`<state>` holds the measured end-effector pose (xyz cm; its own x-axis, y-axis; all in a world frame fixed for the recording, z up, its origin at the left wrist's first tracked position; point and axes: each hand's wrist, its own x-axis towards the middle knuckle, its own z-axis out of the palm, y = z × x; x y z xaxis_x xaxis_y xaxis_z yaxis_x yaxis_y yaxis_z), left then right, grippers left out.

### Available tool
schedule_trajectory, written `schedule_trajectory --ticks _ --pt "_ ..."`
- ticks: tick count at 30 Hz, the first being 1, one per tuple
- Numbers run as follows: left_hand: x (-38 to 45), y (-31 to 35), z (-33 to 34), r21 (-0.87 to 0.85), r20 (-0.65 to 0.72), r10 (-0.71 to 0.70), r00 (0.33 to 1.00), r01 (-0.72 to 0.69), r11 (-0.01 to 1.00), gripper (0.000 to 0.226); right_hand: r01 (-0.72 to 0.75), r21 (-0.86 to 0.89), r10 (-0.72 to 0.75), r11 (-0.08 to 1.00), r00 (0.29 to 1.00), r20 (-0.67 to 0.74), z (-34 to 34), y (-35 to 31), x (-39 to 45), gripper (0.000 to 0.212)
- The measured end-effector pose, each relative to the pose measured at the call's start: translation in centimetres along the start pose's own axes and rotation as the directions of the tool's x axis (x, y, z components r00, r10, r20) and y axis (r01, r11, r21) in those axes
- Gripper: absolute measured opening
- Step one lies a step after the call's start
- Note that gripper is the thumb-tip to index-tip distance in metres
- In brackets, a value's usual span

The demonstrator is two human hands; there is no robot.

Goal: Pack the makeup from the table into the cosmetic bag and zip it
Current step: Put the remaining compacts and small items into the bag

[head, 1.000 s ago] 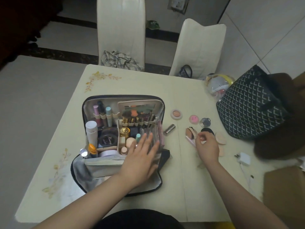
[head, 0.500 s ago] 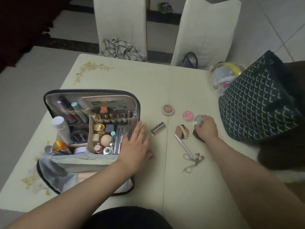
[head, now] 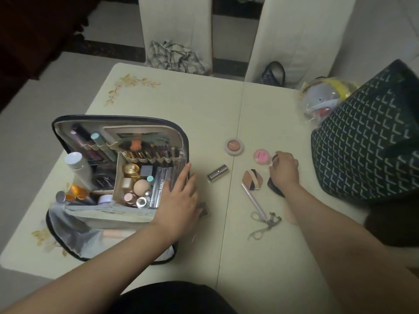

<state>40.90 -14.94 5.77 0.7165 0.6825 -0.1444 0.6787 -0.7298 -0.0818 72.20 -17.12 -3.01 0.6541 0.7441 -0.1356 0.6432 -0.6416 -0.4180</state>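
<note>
We find the cosmetic bag (head: 118,177) standing open on the left part of the table (head: 204,105), its lid raised at the far side and its compartments filled with bottles, tubes and brushes. Our left hand (head: 179,200) rests flat against the bag's right edge, fingers straight and extended, holding nothing. Our right hand (head: 284,169) is on the right half of the table, fingers curled round a small round item (head: 274,160) pinched at the fingertips; we cannot tell exactly what it is. A dark compact (head: 275,188) lies partly under that hand.

Items lying loose on the table: a peach blush pan (head: 234,146) just beyond the middle seam, a pink round pot (head: 261,156) just beside the right hand's fingertips, a metallic lipstick tube (head: 217,173) between bag and hand, a brown makeup sponge (head: 251,179), a pale wand (head: 254,201) and an eyelash curler (head: 265,224) nearer us.

A dark patterned tote (head: 367,141) stands at the table's right edge.
</note>
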Motion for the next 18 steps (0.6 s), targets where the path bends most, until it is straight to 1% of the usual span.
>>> schedule_trajectory --ticks 2,3,4,5,6,7,8,10,11,12,13,14,17,18 --pt "0.1 0.0 0.0 -0.014 -0.038 0.011 0.999 -0.011 1.000 0.048 0.009 0.187 0.009 0.982 0.995 -0.096 -0.8 -0.9 -0.9 0.032" --pt "0.0 0.0 0.0 -0.026 -0.043 0.015 0.999 -0.016 1.000 0.047 -0.019 0.305 0.059 0.952 0.991 -0.123 -1.3 -1.6 -1.7 0.035" --pt "0.0 0.0 0.0 -0.039 -0.045 0.022 0.999 -0.023 0.999 0.046 -0.057 0.436 0.122 0.898 0.985 -0.122 -2.0 -2.5 -2.7 0.042" --pt "0.0 -0.1 0.0 -0.053 -0.047 0.030 0.998 -0.032 0.998 0.046 -0.105 0.563 0.182 0.820 0.980 -0.083 -2.5 -3.5 -3.8 0.047" --pt "-0.1 -0.2 -0.1 -0.071 -0.051 0.037 0.998 -0.040 0.997 0.047 -0.139 0.693 0.211 0.707 0.977 -0.019 -3.1 -4.6 -5.0 0.047" --pt "-0.2 -0.4 -0.1 -0.098 -0.060 0.046 0.997 -0.052 0.994 0.048 -0.177 0.796 0.214 0.579 0.975 0.062 -3.5 -5.8 -6.3 0.043" --pt "-0.3 -0.6 -0.1 -0.134 -0.085 0.059 0.995 -0.070 0.988 0.051 -0.206 0.876 0.183 0.436 0.973 0.138 -3.8 -7.0 -7.6 0.038" --pt "-0.8 -1.2 -0.1 -0.229 -0.167 0.068 0.984 -0.106 0.968 0.053 -0.239 0.943 0.101 0.233 0.970 0.221 -4.2 -9.2 -9.8 0.028" --pt "-1.1 -1.6 -0.4 -0.276 -0.200 0.054 0.978 -0.109 0.955 0.055 -0.258 0.950 0.054 0.176 0.966 0.252 -4.4 -10.4 -10.9 0.025" --pt "-1.4 -2.1 -0.7 -0.311 -0.221 0.040 0.974 -0.109 0.944 0.058 -0.280 0.949 0.000 0.146 0.959 0.284 -4.6 -11.6 -12.0 0.022" --pt "-1.8 -2.7 -1.0 -0.330 -0.236 0.031 0.971 -0.110 0.937 0.061 -0.289 0.945 -0.057 0.153 0.952 0.300 -4.7 -12.7 -13.0 0.021" --pt "-2.1 -3.3 -1.3 -0.335 -0.250 0.027 0.968 -0.112 0.935 0.063 -0.293 0.938 -0.116 0.186 0.941 0.317 -5.0 -14.0 -14.1 0.021" --pt "-3.3 -5.1 -2.2 -0.398 -0.285 0.020 0.958 -0.137 0.907 0.073 -0.211 0.857 -0.234 0.470 0.906 0.351 -4.7 -17.8 -16.4 0.016" --pt "-3.7 -5.7 -2.3 -0.439 -0.314 0.011 0.949 -0.155 0.885 0.073 -0.192 0.822 -0.254 0.536 0.892 0.374 -4.5 -19.1 -16.9 0.012"
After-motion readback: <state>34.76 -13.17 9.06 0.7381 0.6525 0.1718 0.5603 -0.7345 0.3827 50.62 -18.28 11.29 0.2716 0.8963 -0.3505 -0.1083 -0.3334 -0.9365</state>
